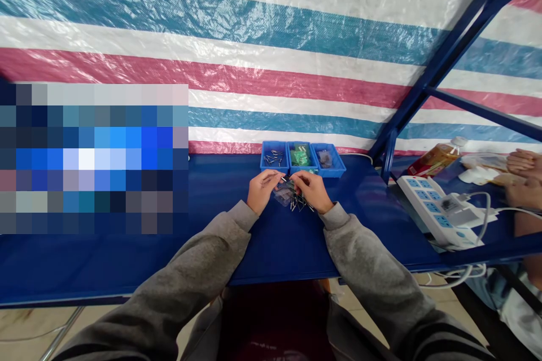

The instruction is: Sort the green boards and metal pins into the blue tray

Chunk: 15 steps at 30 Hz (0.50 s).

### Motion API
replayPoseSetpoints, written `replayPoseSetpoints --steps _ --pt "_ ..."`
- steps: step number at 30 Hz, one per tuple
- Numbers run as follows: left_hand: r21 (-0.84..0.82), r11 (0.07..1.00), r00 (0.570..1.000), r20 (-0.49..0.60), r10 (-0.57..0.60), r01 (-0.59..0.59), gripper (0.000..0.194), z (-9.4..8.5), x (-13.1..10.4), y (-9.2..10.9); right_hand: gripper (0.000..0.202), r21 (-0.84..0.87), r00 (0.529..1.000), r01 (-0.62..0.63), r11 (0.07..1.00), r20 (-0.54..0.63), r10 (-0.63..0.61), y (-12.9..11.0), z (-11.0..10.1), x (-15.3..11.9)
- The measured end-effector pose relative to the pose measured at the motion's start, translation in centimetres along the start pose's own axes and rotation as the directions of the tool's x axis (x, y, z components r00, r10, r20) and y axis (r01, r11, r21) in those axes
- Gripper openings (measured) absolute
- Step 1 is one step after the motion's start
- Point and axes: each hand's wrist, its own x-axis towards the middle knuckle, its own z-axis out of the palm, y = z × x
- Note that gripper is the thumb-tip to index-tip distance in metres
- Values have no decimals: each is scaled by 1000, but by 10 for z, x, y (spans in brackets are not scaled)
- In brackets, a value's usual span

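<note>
My left hand [263,189] is closed in a pinch on a small metal piece [283,179], in front of the blue bins. Close on its right, my right hand [312,189] is also pinched, at the other side of that piece; what its fingertips hold is too small to make out. Between and below the hands lie a pile of thin dark and silver pieces [298,203] and a clear plastic bag [283,196]. The left blue bin [265,163] holds several metal pieces, the middle bin [302,170] green items, and the right bin [336,171] a bag of greyish items.
A white power strip [427,203] with plugs and cables lies on the right of the blue table [212,225]. Behind it are a tilted bottle [436,158] and another person's hands [525,180]. A blue frame post [388,149] rises nearby. Pixelation covers the left.
</note>
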Motion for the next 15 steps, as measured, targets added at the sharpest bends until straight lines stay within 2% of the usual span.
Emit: replayPoseSetpoints --steps 2,5,8,10,15 --pt "12 1000 1000 25 13 -13 30 0 -1 0 30 17 999 -3 1000 -41 4 0 -1 1" --pt "155 985 995 70 66 -76 31 -2 -2 1 30 28 997 -6 1000 -78 8 0 -2 1" --pt "360 912 980 109 167 -196 32 -4 -2 2 31 25 996 -5 1000 -94 7 -1 -2 1" --pt "435 867 970 131 205 -242 32 -5 -2 1 30 23 995 3 1000 -100 -1 -1 -2 1" --pt "426 878 976 117 185 -217 28 -5 -2 0 30 19 995 16 1000 -96 -14 -1 -3 1"
